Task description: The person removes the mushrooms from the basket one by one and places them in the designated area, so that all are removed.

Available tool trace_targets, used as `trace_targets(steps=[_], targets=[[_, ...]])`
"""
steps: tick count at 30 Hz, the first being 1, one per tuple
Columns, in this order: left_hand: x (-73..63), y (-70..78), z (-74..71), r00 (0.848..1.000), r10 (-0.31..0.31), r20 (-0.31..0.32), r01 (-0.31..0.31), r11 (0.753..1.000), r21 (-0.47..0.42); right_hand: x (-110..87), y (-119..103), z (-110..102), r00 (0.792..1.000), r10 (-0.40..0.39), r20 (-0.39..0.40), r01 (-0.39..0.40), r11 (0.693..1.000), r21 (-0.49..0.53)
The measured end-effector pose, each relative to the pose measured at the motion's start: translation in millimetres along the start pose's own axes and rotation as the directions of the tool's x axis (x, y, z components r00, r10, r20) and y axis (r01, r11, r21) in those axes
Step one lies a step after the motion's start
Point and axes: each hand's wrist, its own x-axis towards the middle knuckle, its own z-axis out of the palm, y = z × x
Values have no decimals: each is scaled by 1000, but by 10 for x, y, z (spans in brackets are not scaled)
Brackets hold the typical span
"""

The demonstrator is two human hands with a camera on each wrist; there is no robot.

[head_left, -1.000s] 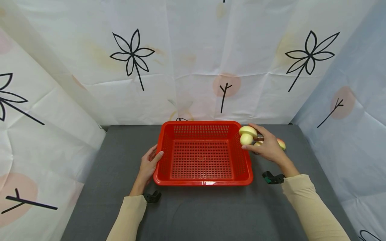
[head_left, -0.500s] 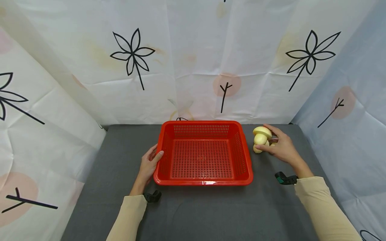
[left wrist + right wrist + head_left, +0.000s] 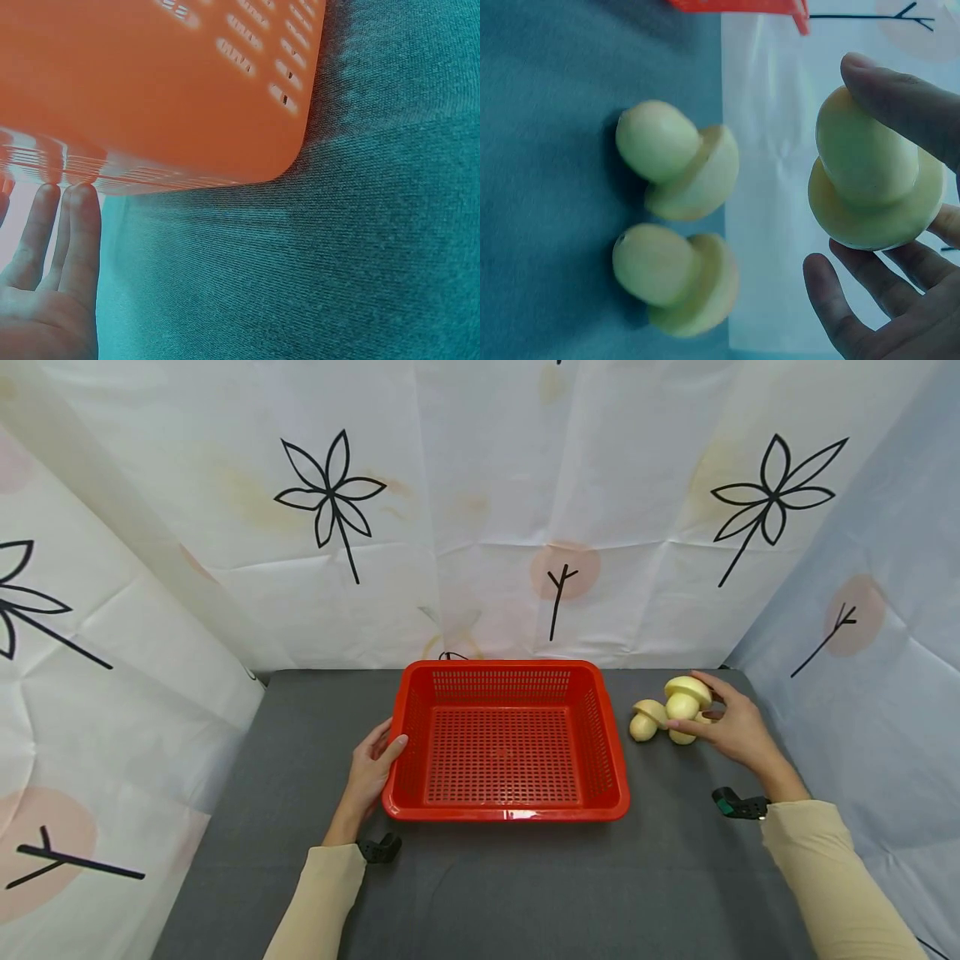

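My left hand (image 3: 370,772) holds the left side of a red plastic basket (image 3: 504,816), thumb on the rim. In the left wrist view, its fingertips (image 3: 84,202) touch the outside of the basket wall (image 3: 172,97). To the right of the basket, my right hand (image 3: 738,731) grips a pale yellow toy mushroom (image 3: 684,702) between thumb and fingers, cap up in the head view. Two similar mushrooms lie on the table: one nearer the basket (image 3: 647,720), the other (image 3: 667,274) partly hidden behind the held one in the head view.
The basket has a slotted, see-through floor and slotted walls. A dark grey cloth covers the table (image 3: 510,893). White printed fabric (image 3: 480,527) hangs behind it and on both sides. Each wrist wears a black strap.
My right hand has moved right, away from the basket's right rim, with the mushroom in its grip. The mushrooms on the table show more now. My left hand and the basket stay put.
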Motion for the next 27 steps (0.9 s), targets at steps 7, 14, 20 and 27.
trace_targets(steps=[7, 14, 20, 27], targets=[[4, 0, -1, 1000, 0, -1, 0, 1000, 6, -31, 175, -44, 1000, 7, -22, -7, 1000, 0], [-2, -1, 1, 1000, 3, 8, -3, 1000, 15, -51, 342, -120, 999, 21, -38, -20, 1000, 3], [0, -10, -5, 1000, 7, 13, -7, 1000, 2, -92, 454, -181, 996, 82, -28, -83, 996, -28], [-5, 0, 1, 1000, 2, 9, -2, 1000, 5, -143, 602, -208, 991, 127, -33, -129, 990, -65]])
